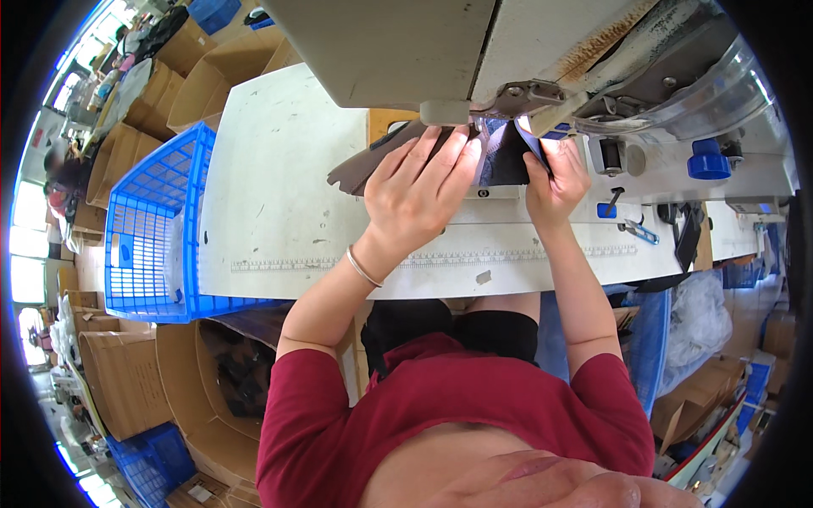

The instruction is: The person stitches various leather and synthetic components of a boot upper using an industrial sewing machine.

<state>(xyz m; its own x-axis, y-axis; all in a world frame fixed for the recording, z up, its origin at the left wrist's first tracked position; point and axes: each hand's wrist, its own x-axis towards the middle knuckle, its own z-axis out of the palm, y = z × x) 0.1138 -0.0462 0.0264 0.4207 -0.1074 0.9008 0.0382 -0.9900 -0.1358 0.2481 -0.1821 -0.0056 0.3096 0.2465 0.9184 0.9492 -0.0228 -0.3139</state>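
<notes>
At the sewing machine (385, 55), my left hand (423, 182) lies with its fingers stretched out over a brownish-grey flat piece (351, 176) with a notched left end. It presses the piece onto the table close under the machine head. My right hand (559, 182) is closed, its thumb and fingers pinching the raised edge of a dark piece of material (506, 162) with a bluish lining. The two pieces meet between my hands; how they join is hidden by the machine head. Its needle cannot be made out.
The white table (271, 186) has a ruler strip (339, 263) near its front edge. A blue plastic crate (152, 254) stands at its left. A light-blue cutter (641, 232) and a blue-capped part (709, 161) are at the right. Cardboard boxes (127, 381) stand on the left.
</notes>
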